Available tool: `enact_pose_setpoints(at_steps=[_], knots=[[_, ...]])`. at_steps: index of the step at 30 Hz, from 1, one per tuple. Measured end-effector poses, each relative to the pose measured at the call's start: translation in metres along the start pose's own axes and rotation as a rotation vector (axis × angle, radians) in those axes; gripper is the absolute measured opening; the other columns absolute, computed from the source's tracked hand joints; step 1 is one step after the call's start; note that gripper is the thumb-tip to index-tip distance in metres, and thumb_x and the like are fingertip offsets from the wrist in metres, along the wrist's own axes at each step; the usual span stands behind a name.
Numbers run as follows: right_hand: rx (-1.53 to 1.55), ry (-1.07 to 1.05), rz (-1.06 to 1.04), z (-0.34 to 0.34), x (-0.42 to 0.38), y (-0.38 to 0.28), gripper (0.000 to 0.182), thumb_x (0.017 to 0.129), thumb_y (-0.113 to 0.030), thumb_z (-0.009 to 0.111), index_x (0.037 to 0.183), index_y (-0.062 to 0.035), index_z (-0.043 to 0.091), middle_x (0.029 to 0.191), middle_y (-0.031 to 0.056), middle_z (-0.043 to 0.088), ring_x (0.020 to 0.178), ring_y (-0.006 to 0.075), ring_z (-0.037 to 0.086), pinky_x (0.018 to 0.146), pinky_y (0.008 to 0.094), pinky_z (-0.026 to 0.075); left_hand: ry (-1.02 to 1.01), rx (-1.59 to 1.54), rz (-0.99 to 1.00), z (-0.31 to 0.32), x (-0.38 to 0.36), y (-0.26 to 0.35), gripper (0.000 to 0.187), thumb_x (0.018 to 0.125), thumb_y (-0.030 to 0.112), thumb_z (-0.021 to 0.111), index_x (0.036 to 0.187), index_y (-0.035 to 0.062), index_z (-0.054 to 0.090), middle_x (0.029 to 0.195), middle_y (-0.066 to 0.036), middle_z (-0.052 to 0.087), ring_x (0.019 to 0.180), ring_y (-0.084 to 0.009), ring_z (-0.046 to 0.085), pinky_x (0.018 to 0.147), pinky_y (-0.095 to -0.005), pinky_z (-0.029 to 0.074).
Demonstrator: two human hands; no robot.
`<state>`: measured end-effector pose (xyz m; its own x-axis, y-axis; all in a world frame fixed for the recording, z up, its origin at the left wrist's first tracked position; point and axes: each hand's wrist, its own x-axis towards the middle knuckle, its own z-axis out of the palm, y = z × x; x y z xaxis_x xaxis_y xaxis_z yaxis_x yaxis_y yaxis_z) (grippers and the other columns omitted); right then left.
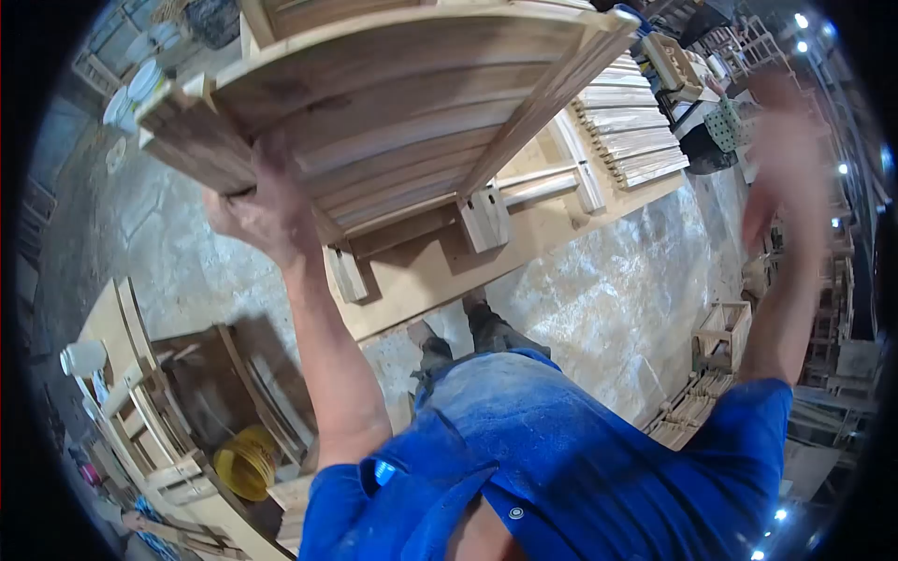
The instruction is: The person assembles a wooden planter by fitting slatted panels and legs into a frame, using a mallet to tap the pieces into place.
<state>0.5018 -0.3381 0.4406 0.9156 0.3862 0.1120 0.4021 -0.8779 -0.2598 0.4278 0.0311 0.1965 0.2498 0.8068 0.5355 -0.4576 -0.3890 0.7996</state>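
My left hand [267, 210] is wrapped round the left end of a slatted wooden frame [402, 107], which is tilted up over the workbench. Several curved slats run between its side rails. Below the frame, a squared wooden leg [485, 222] and a shorter wooden post [347, 274] rest on the light board top [412, 294] of the bench. Out to the right, my right hand [786, 150] is raised away from the wood. Motion smears its fingers.
A row of wooden slats [636, 126] lies at the bench's right end. To the left, a yellow bucket [245, 463] stands beside curved wooden parts [257, 383]. White buckets [145, 82] stand at the far left. A small wooden crate [720, 337] sits at right on the concrete floor [608, 290].
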Motion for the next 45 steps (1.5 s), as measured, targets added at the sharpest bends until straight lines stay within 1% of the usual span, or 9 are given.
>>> enact_pose_setpoints(at_steps=[5,9,12,16,17,20,25,31,45], knots=[[0.114,0.232,-0.234,0.060,0.016,0.006,0.039,0.081,-0.011,0.062,0.115,0.0060,0.054,0.104,0.0157,0.065,0.085,0.0252,0.065,0.082,0.0345,0.050,-0.024,0.078,-0.011,0.000,-0.012,0.023,0.026,0.083,0.019,0.070,0.093,-0.0046,0.063,0.081,-0.005,0.063,0.071,-0.0125,0.056,0.064,-0.0278,0.046],[0.330,0.397,0.146,0.145,0.009,0.115,0.029,0.084,-0.019,0.070,0.104,-0.0039,0.056,0.069,0.0006,0.054,0.047,0.0121,0.052,0.040,0.0268,0.044,-0.053,0.038,-0.093,0.001,-0.012,0.020,0.025,0.083,0.019,0.070,0.092,-0.0033,0.063,0.078,-0.004,0.062,0.067,-0.0112,0.056,0.059,-0.0259,0.045],[0.371,0.057,0.181,0.260,-0.021,0.164,0.037,0.077,-0.018,0.066,0.109,-0.0008,0.060,0.099,0.0184,0.062,0.077,0.0271,0.064,0.071,0.0371,0.053,-0.026,0.124,-0.136,-0.005,-0.013,0.018,0.016,0.081,0.008,0.070,0.090,-0.0036,0.064,0.076,-0.005,0.062,0.063,-0.0111,0.055,0.054,-0.0256,0.044],[1.217,-0.314,0.577,0.357,-0.003,0.173,0.013,0.084,-0.016,0.059,0.087,-0.0030,0.060,0.078,0.0149,0.065,0.065,0.0278,0.064,0.063,0.0395,0.054,-0.068,0.254,0.019,-0.051,-0.024,-0.042,0.064,0.089,0.048,0.059,0.121,-0.0065,0.049,0.112,-0.018,0.056,0.093,-0.0238,0.057,0.076,-0.0378,0.051],[0.425,0.093,0.208,0.393,0.018,0.169,0.025,0.086,-0.024,0.054,0.089,0.0000,0.061,0.081,0.0240,0.066,0.073,0.0413,0.064,0.070,0.0462,0.053,-0.039,0.190,0.077,-0.056,-0.038,-0.045,0.075,0.094,0.057,0.051,0.132,-0.0058,0.039,0.130,-0.023,0.048,0.112,-0.0297,0.055,0.090,-0.0437,0.052],[0.426,-0.057,0.008,0.400,0.042,0.175,0.033,0.080,-0.026,0.054,0.084,0.0059,0.061,0.087,0.0292,0.065,0.087,0.0464,0.063,0.080,0.0495,0.051,0.194,0.677,0.362,-0.047,-0.102,-0.022,0.065,0.096,0.051,0.050,0.131,-0.0043,0.043,0.124,-0.021,0.052,0.113,-0.0331,0.053,0.097,-0.0460,0.043],[0.570,-0.286,0.274,0.332,0.022,0.220,0.047,0.082,-0.042,0.063,0.085,0.0049,0.065,0.096,0.0274,0.067,0.091,0.0409,0.066,0.081,0.0456,0.053,-0.123,0.777,0.562,-0.027,-0.182,0.025,0.081,0.091,0.065,0.051,0.132,-0.0040,0.038,0.130,-0.022,0.043,0.124,-0.0321,0.044,0.102,-0.0463,0.040],[0.405,0.389,1.054,0.395,0.019,0.411,0.075,0.077,-0.053,0.069,0.118,0.0083,0.056,0.099,0.0267,0.067,0.090,0.0350,0.068,0.076,0.0430,0.053,-0.320,0.473,0.628,0.060,-0.243,0.068,0.067,0.083,0.046,0.062,0.124,-0.0034,0.044,0.122,-0.021,0.047,0.117,-0.0346,0.047,0.100,-0.0469,0.041],[1.556,0.223,1.096,0.309,-0.141,0.355,0.053,0.074,-0.010,0.072,0.120,-0.0015,0.046,0.087,0.0103,0.065,0.065,0.0183,0.065,0.052,0.0311,0.052,-1.817,0.103,-0.817,0.350,-0.463,-0.019,0.044,0.099,0.034,0.052,0.118,-0.0046,0.060,0.103,-0.011,0.065,0.091,-0.0144,0.057,0.079,-0.0293,0.047]])
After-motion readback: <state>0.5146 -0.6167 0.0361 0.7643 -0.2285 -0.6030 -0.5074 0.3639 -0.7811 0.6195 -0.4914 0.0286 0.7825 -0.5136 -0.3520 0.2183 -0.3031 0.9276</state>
